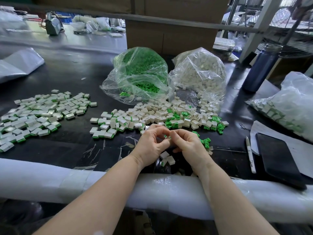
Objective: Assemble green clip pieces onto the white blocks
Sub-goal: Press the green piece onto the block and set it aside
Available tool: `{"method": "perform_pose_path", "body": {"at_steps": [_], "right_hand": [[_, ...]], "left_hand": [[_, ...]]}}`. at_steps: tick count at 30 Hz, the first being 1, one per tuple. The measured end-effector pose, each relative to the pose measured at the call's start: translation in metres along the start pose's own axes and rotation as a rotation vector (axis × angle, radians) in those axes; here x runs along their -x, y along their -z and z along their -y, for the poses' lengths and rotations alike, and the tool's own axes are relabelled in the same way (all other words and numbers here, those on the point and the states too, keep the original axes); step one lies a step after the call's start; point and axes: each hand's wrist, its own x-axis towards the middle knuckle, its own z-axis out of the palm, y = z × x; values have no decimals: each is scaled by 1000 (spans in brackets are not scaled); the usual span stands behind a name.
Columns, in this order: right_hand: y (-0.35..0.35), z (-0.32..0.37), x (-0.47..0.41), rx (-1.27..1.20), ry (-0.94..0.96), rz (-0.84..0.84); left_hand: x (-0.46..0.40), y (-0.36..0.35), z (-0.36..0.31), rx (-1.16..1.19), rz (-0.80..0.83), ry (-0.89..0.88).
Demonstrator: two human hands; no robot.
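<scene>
From the head view, your left hand (150,141) and right hand (188,143) met fingertip to fingertip above the table (71,78), both pinching a small green clip piece (167,136); whether a white block was between them, I could not tell. Loose white blocks (152,114) lay just beyond your hands, finished ones (33,114) far to their left. The pieces looked light, stiff and slippery, so take them by the flat sides.
</scene>
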Motion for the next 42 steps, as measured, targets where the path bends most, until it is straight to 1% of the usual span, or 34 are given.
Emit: {"method": "perform_pose_path", "body": {"at_steps": [3,8,17,29,35,42], "right_hand": [[2,1,1,1,-2,52],[3,1,0,0,-4,33],[4,3,3,-60,-9,4],[4,3,3,-108,-31,-15],[0,1,2,-108,14,-26],[2,0,1,-90,50,-152]], "left_hand": [[1,0,0,-15,15,-35],[1,-3,1,-91,44,-81],[0,-6,4,-137,58,-111],[0,-7,4,-162,82,-103],[0,-5,3,-123,28,-98],[-2,-4,3,-159,-45,-66]]}}
